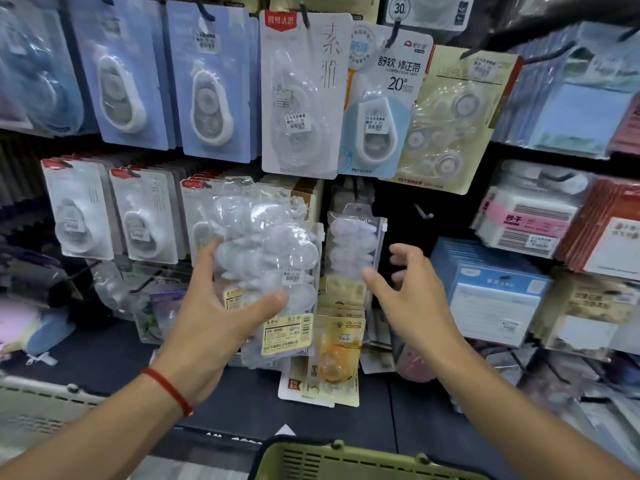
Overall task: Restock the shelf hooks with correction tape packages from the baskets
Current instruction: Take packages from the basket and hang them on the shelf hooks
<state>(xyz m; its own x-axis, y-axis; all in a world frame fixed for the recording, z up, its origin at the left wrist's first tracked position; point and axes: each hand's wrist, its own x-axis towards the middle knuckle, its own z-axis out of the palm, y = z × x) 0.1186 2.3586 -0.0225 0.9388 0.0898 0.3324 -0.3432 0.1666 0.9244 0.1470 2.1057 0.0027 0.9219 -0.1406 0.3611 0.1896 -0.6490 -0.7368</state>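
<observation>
While your left hand (pixel 221 303) grips the clear package stack (pixel 273 258), your right hand (pixel 405 289) hangs spread just right of the upright hung package (pixel 355 244), nearer it.

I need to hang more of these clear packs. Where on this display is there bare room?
A bare hook sticks out of dark backing between the hanging clear pack and the blue boxes. The dark ledge below the left hand is also bare. The rows above are crowded.

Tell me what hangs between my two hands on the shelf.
In the head view, a clear correction tape package hangs between the left hand, holding a bundle, and the open right hand.
</observation>
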